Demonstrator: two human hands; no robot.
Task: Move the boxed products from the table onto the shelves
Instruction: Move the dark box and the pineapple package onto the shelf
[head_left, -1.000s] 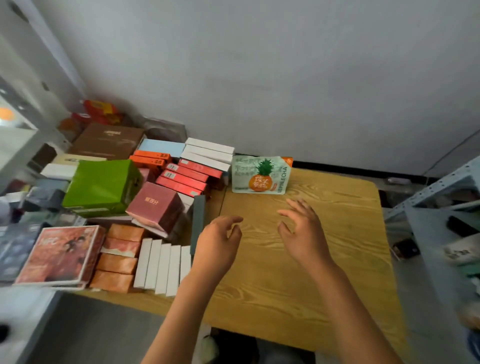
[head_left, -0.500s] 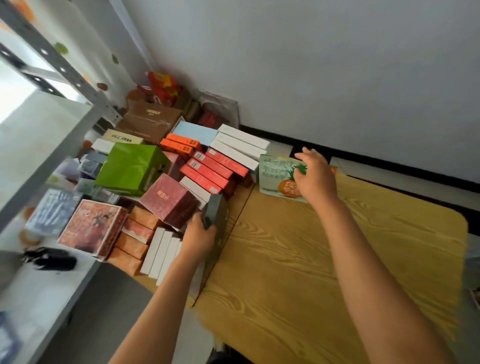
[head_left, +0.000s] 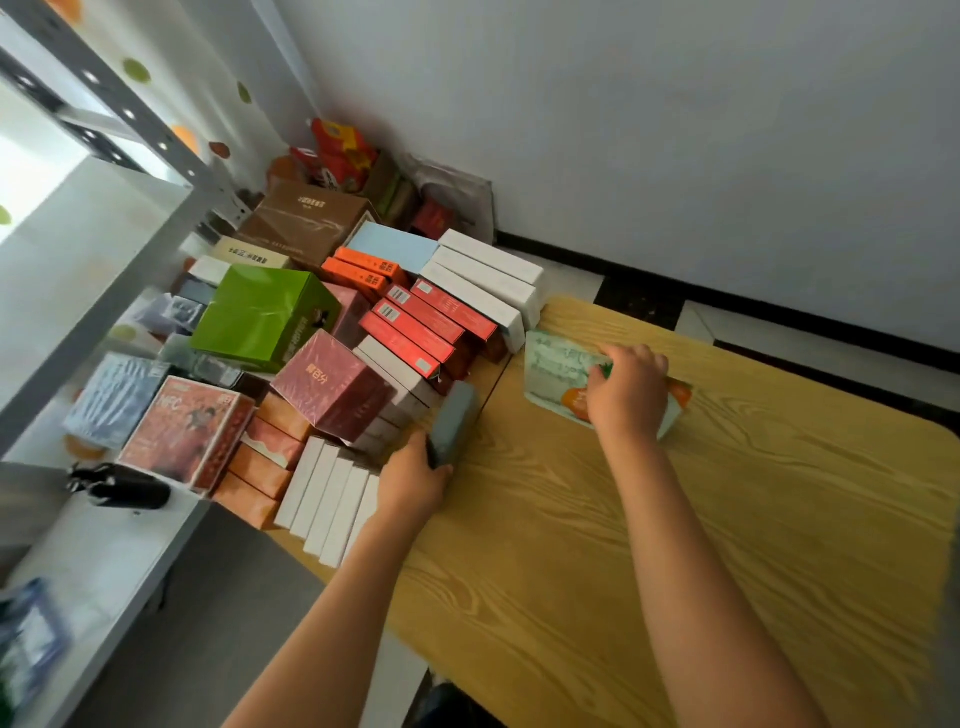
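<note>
The wooden surface (head_left: 727, 519) is the biggest thing here. Its left part is packed tight with boxes, and its right part is bare wood. A grey metal shelf (head_left: 93, 249) stands at the far left, just beside the boxes.

In the pile, a big brown box (head_left: 306, 218) lies at the back. In front of it sits a green box (head_left: 260, 312), and near that a dark red box (head_left: 332, 384) rests tilted on top of others. Long red boxes (head_left: 421, 327) and white boxes (head_left: 483, 280) lie side by side.

Apart from the pile, a green pineapple pack (head_left: 556, 369) lies flat on the wood. The right hand (head_left: 626, 392) lies on top of it with fingers curled over its far edge, so it looks like it is grabbing it.

The left hand (head_left: 415, 478) is wrapped around the near end of a thin grey box (head_left: 454, 415) that stands on its edge, touching the pile.

Here is what could go wrong. The grey box leans right against the white boxes, so pulling it out fast could drag them or tip the tilted dark red box. Also, each hand holds only one end, so a thing could slip on the way to the shelf.
</note>
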